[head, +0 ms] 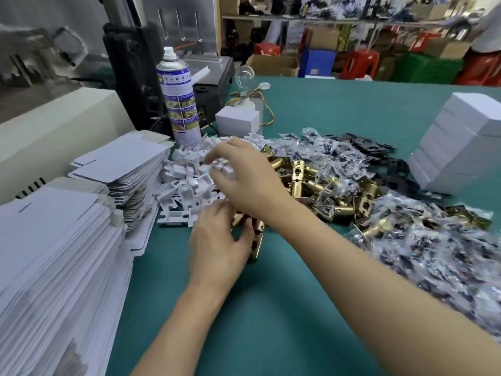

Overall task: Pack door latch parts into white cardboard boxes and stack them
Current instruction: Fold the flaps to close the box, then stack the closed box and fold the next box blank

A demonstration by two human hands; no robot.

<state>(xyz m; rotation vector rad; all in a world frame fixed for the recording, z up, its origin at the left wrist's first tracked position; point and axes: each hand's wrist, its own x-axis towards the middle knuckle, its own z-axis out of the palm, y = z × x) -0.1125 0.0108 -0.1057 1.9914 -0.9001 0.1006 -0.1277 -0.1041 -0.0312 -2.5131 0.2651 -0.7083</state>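
Head view, the only one. Left hand (217, 240) sits near the middle of the green tabletop (271, 316), fingers curled round a brass latch (257, 241). The latch's lower end points down toward the tabletop; whether it touches, cannot tell. Right hand (244, 175) crosses over the left and reaches into the heap of white plastic pieces (187, 185). Its fingers are bent and seem to pinch one white piece (218, 164), though blur softens the tips.

Flat box blanks (54, 253) are stacked at near left. Loose brass latches (320, 185) and bagged parts (423, 240) spread to the right. Finished boxes (458, 147) are stacked at far right, well apart from the hands.

Judgement: the step is pairing one plastic piece with the held latch. To do it well, lift a single piece free, since the pieces lie tangled and neighbours may drag along. Keep the latch steady in the left hand and bring the piece to it, not the reverse.
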